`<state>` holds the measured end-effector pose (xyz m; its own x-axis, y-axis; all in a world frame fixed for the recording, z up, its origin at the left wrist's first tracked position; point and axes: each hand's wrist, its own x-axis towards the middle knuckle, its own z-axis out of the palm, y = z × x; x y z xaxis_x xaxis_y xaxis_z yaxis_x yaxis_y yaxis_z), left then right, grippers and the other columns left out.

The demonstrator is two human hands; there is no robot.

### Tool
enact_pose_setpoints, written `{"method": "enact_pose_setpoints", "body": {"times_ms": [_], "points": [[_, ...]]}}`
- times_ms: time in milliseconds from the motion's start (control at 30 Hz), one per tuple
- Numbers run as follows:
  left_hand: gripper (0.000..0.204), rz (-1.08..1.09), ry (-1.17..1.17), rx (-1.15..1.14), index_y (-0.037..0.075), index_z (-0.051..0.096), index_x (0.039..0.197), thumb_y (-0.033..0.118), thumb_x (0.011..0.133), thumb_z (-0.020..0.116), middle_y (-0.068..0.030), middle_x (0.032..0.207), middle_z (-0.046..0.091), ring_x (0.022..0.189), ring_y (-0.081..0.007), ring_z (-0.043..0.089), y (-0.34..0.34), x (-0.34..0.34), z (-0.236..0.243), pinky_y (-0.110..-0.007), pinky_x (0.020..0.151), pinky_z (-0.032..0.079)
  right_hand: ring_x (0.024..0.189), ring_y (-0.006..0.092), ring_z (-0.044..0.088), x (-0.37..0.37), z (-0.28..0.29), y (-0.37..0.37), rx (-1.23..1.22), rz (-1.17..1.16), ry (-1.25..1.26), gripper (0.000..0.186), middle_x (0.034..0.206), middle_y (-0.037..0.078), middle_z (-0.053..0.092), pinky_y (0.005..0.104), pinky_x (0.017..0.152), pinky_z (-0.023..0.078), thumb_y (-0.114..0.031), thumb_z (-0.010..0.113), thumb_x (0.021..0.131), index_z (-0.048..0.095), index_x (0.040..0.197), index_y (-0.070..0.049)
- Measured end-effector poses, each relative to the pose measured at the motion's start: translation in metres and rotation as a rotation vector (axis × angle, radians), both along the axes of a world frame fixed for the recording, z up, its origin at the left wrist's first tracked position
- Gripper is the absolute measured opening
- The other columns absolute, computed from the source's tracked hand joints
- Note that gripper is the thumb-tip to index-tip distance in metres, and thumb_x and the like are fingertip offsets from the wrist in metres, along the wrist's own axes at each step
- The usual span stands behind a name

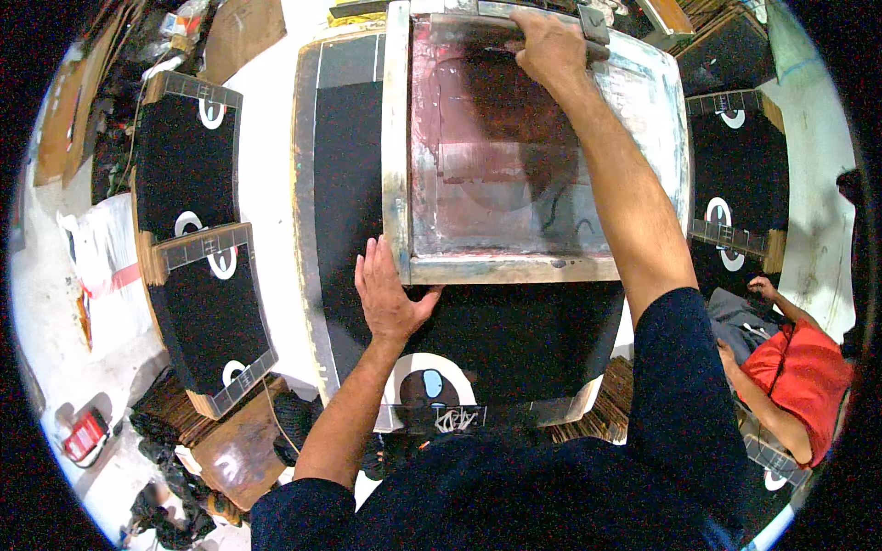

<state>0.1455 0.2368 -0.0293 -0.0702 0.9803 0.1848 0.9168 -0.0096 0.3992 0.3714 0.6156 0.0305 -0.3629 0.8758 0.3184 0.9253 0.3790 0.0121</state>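
A wooden-framed printing screen (514, 269), its mesh stained reddish and grey, lies over a black fabric panel (487, 321) on a board. At the screen's far end my right hand (554, 57) is closed on a squeegee (459, 29), whose grip is partly hidden under the fingers. Stretched fingers of my left hand (390, 294) rest by the near left corner of the frame, with the thumb along its near edge. White, brown and light blue print (432, 376) shows on the fabric close to my body.
More black printed panels (197, 165) lie on boards at the left, and others (740, 174) at the right. A person in a red shirt (795, 376) is at the lower right. Stacked brown sheets (597, 404) stand below the board; a red object (85, 434) sits on the floor at left.
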Motion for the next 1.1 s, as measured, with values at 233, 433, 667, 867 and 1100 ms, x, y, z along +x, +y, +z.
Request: {"method": "enact_pose_setpoints", "body": {"times_ms": [233,433,667,867,1100], "points": [[0.112,-0.013,0.010,-0.016,-0.005,0.032,0.154,0.050,0.073,0.086,-0.0228,0.157,0.041,0.150,-0.0384,0.035,-0.002,-0.001,-0.003,-0.055,0.124,0.025,0.104,0.0289,0.066,0.009,-0.009,-0.093,-0.021,0.019,-0.016,0.044,0.107,0.004,0.068,0.0485,0.085,0.050,-0.013,0.081,0.073,0.064,0.114,-0.015],[0.112,-0.006,-0.019,0.008,-0.005,0.032,0.155,0.053,0.075,0.084,-0.0217,0.158,0.040,0.151,-0.0373,0.033,-0.003,-0.002,-0.005,-0.055,0.124,0.023,0.104,0.0257,0.061,0.013,0.005,-0.201,-0.269,-0.044,0.015,0.063,0.107,0.001,0.065,0.0438,0.089,0.046,-0.014,0.091,0.057,0.065,0.115,-0.018],[0.118,-0.009,-0.123,0.029,-0.005,0.029,0.157,0.051,0.072,0.089,-0.0220,0.160,0.038,0.153,-0.0375,0.031,-0.002,-0.004,-0.003,-0.055,0.125,0.020,0.104,0.0254,0.059,0.014,0.008,-0.196,-0.219,-0.014,-0.022,0.058,0.106,0.003,0.063,0.0425,0.089,0.044,-0.013,0.088,0.063,0.062,0.114,-0.017],[0.118,0.092,-0.370,-0.018,-0.003,0.029,0.158,0.040,0.069,0.094,-0.0230,0.157,0.044,0.150,-0.0395,0.037,0.010,0.006,0.007,-0.054,0.127,0.017,0.105,0.0267,0.062,0.020,0.009,-0.188,-0.029,0.068,0.091,0.043,0.111,0.003,0.067,0.0430,0.089,0.044,-0.010,0.081,0.076,0.065,0.115,-0.016],[0.117,0.176,-0.706,-0.069,-0.002,0.032,0.158,0.022,0.064,0.098,-0.0245,0.146,0.055,0.137,-0.0360,0.054,0.005,0.008,0.029,-0.047,0.122,0.032,0.102,0.0324,0.065,0.024,0.031,-0.145,-0.135,0.089,0.173,0.034,0.104,0.009,0.072,0.0479,0.089,0.046,-0.011,0.078,0.081,0.068,0.113,-0.011]]}}
